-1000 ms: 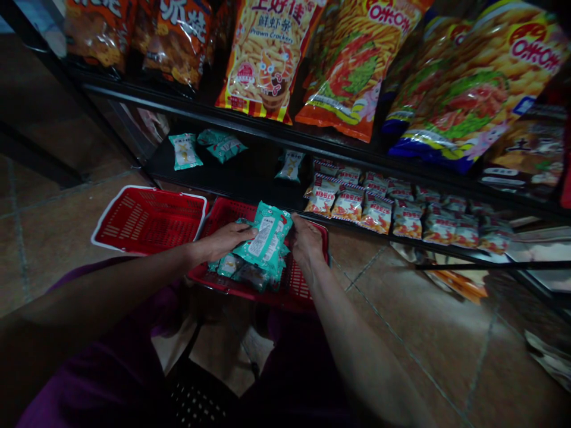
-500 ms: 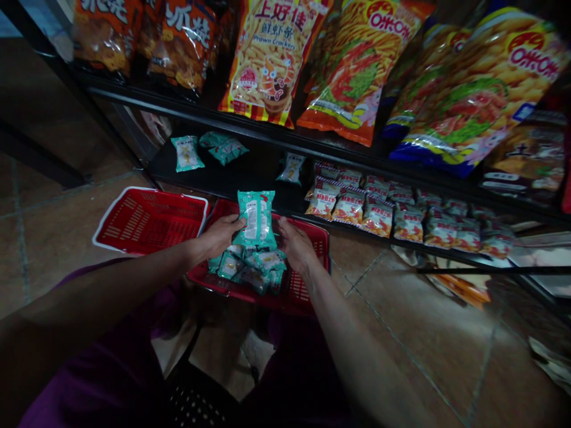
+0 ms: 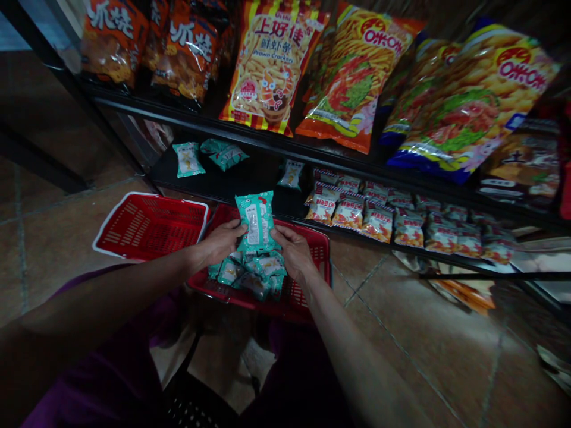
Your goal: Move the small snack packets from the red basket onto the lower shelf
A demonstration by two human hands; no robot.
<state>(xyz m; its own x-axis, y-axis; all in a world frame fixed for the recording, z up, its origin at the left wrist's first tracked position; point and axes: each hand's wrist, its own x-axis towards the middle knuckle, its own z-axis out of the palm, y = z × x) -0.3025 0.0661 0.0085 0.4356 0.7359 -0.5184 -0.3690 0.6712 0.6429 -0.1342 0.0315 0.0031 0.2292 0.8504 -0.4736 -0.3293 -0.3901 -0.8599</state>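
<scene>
Both hands hold one small teal snack packet [image 3: 257, 219] upright over a red plastic basket [image 3: 312, 244]. My left hand [image 3: 220, 242] pinches its lower left edge. My right hand [image 3: 292, 251] grips its lower right edge. Several more teal packets [image 3: 252, 273] lie in a heap inside the basket, just below the held one. On the dark bottom shelf [image 3: 232, 178] beyond lie three loose teal packets [image 3: 189, 159].
A second red basket [image 3: 149, 226] sits on the tiled floor to the left. A row of small red-and-white packets [image 3: 379, 217] fills the bottom shelf on the right. Large bags of prawn crackers [image 3: 267, 59] stand on the shelf above. Tiled floor stretches right.
The teal packet went from tilted among the heap to upright and lifted above it. My right hand moved from the basket's rim onto the packet's right edge.
</scene>
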